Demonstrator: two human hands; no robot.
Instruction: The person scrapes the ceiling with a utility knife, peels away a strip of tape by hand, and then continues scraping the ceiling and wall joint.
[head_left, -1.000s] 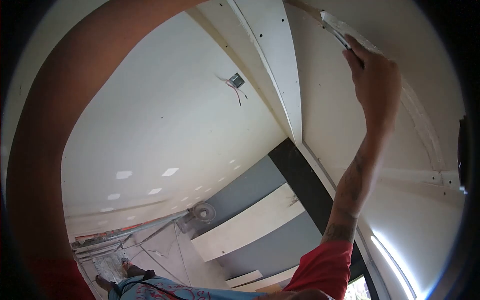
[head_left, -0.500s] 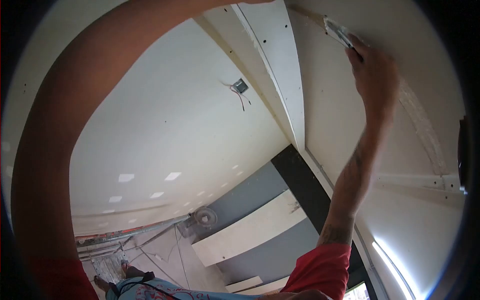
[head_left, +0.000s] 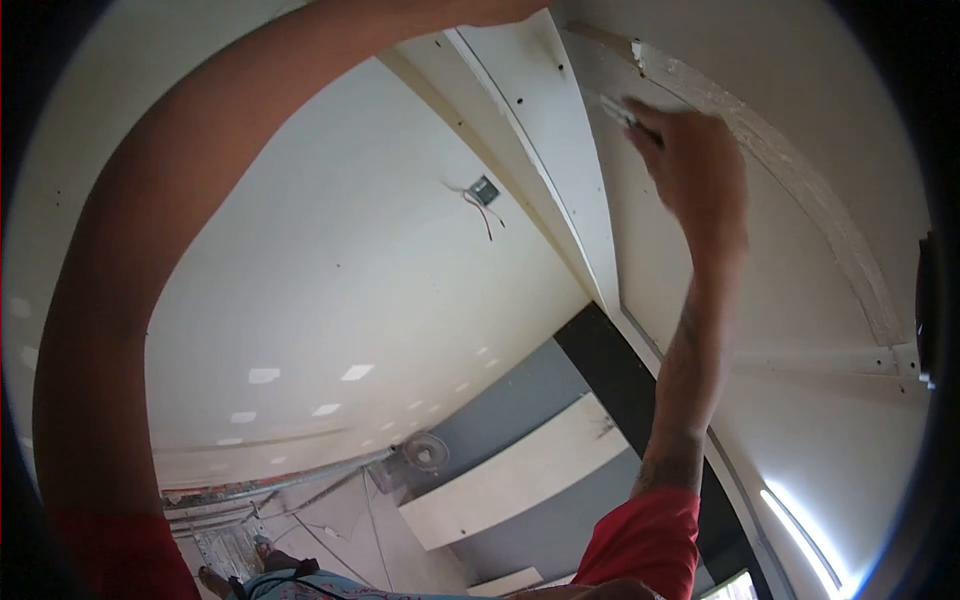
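My right hand (head_left: 695, 165) is closed on the handle of a putty knife (head_left: 622, 113), raised below the ceiling panel. The blade is blurred and sits left of the fingers, apart from the seam. A rough white band of filler (head_left: 800, 180) curves along the panel joint to the right of the hand. My left arm arches up the left side to the top edge, where part of my left hand (head_left: 500, 10) shows by the white beam (head_left: 545, 90). Its fingers are mostly out of frame, and what they touch is hidden.
An open electrical box (head_left: 484, 190) with loose wires is set in the white panel. Lower down are a fan (head_left: 425, 452), a metal scaffold rail (head_left: 290, 480) and a black band (head_left: 610, 360). A lit strip light (head_left: 800, 535) glows at lower right.
My right hand has moved left and down with the putty knife, away from the seam, uncovering more of the filler band. The left arm has shifted slightly.
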